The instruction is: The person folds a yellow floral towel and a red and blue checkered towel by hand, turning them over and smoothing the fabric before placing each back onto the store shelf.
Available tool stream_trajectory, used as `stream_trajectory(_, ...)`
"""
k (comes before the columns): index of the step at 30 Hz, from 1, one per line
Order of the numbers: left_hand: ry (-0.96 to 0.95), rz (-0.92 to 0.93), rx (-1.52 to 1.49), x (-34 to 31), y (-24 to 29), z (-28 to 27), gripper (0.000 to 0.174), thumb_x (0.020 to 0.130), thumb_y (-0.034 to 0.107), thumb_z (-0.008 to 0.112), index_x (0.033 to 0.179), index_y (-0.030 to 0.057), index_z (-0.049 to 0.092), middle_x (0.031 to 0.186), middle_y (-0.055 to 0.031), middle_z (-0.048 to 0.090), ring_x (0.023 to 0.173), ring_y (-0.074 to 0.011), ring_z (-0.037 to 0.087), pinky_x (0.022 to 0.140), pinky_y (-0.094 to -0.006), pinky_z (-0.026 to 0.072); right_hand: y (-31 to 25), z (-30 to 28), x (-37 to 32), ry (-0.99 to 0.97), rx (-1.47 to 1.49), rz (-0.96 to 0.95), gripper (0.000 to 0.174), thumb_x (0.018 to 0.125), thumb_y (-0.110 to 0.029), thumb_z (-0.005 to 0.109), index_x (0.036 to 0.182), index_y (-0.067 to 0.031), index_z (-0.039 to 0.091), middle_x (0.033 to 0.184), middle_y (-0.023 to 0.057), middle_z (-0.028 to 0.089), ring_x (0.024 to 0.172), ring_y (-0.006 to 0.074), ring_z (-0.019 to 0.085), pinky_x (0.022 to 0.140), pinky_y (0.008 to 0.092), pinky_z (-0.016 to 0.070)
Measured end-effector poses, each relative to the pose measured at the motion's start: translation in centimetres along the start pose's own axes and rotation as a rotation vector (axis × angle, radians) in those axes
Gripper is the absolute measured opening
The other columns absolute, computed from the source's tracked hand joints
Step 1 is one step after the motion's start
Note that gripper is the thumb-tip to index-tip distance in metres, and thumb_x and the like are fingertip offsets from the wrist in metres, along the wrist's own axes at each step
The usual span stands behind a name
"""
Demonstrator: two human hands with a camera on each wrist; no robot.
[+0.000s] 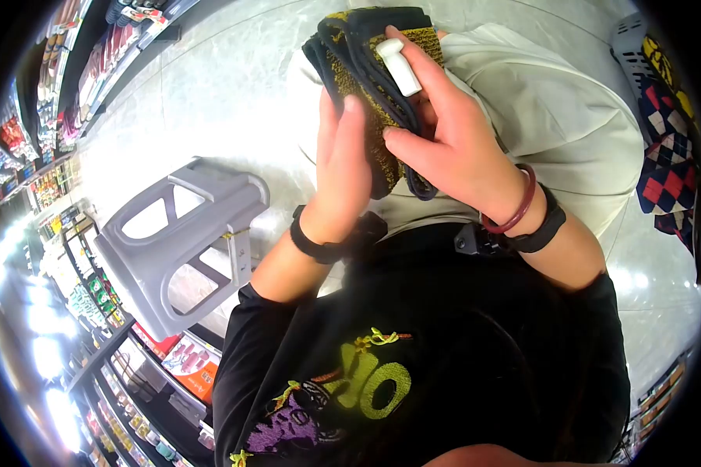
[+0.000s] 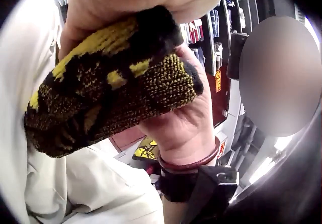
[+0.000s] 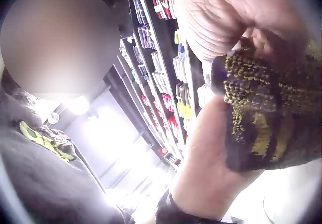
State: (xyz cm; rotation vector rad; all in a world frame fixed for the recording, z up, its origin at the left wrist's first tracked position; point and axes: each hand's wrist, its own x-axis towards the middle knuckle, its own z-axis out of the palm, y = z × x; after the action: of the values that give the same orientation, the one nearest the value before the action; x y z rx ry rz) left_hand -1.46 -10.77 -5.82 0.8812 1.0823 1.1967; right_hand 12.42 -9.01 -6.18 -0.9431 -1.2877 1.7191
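Note:
A folded bundle of dark and yellow knitted socks (image 1: pixel 378 148) is held between both hands above the lap. The left hand (image 1: pixel 343 167) grips its left side, thumb along the top; its other fingers are mostly hidden. From the right, the right hand (image 1: pixel 467 132) holds the bundle, thumb and a finger spread over the upper face. A white plastic piece (image 1: pixel 399 68) lies between that thumb and finger. In the left wrist view the knitted bundle (image 2: pixel 115 93) spans both palms. The right wrist view shows its ribbed edge (image 3: pixel 246 93) against the palms.
A grey plastic stool (image 1: pixel 202 233) stands on the tiled floor to the left. Shelves with packed goods (image 1: pixel 105 58) line the upper left, and more shelving (image 1: pixel 125 397) is at lower left. Patterned textiles (image 1: pixel 666 156) hang beside a grey basket (image 1: pixel 629 47) at the right.

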Motion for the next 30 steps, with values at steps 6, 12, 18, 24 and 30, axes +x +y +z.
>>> stream_trajectory(6, -0.032, -0.005, 0.028, 0.2, -0.6, 0.4, 0.052, 0.100, 0.034, 0.038, 0.142, 0.0038, 0.033, 0.124, -0.0150, 0.055, 0.109, -0.0235, 0.059, 0.091, -0.0348, 0.0503, 0.6, -0.2, -0.4, 0.005, -0.095, -0.140, 0.084, 0.082, 0.003, 0.064, 0.153, -0.0073, 0.021, 0.120, 0.0071, 0.057, 0.096, 0.0100, 0.057, 0.081, 0.0245, 0.0486)
stream_trajectory(12, -0.091, -0.210, -0.076, 0.3, -0.5, -2.3, 0.047, 0.085, 0.014, 0.063, 0.124, 0.0025, 0.041, 0.094, -0.0077, 0.058, 0.082, -0.0135, 0.059, 0.065, -0.0250, 0.0495, 1.1, -1.3, -0.3, -0.265, 0.055, -0.135, 0.073, 0.084, -0.001, 0.063, 0.149, -0.0047, 0.031, 0.113, 0.0034, 0.056, 0.087, 0.0085, 0.052, 0.073, 0.0217, 0.0470)
stream_trajectory(18, 0.071, -0.363, -0.211, 0.4, -0.2, -2.5, 0.047, 0.081, 0.011, 0.053, 0.128, 0.0035, 0.048, 0.114, -0.0088, 0.061, 0.105, -0.0223, 0.058, 0.092, -0.0371, 0.0455, 1.3, -2.5, 0.2, -0.207, 0.086, -0.109, 0.052, 0.088, -0.005, 0.059, 0.138, -0.0018, 0.048, 0.123, 0.0113, 0.059, 0.114, 0.0210, 0.058, 0.090, 0.0289, 0.0489)
stream_trajectory(24, 0.055, -0.304, -0.560, 1.5, -0.1, -5.0, 0.056, 0.084, 0.020, 0.049, 0.137, 0.0016, 0.044, 0.130, -0.0161, 0.057, 0.119, -0.0321, 0.055, 0.104, -0.0476, 0.0412, 3.2, -4.5, 1.0, 0.101, -0.786, -0.582, 0.045, 0.085, -0.017, 0.067, 0.128, -0.0099, 0.060, 0.134, 0.0119, 0.055, 0.127, 0.0342, 0.049, 0.106, 0.0423, 0.0401)
stream_trajectory(30, 0.202, -0.254, -0.632, 1.2, -1.4, -6.4, 0.052, 0.084, 0.018, 0.051, 0.133, 0.0020, 0.049, 0.128, -0.0152, 0.059, 0.118, -0.0334, 0.055, 0.105, -0.0497, 0.0404, 7.6, -5.9, 1.4, 0.011, -0.176, -0.381, 0.074, 0.078, -0.012, 0.077, 0.143, -0.0074, 0.042, 0.141, 0.0175, 0.047, 0.132, 0.0304, 0.044, 0.111, 0.0372, 0.0345)
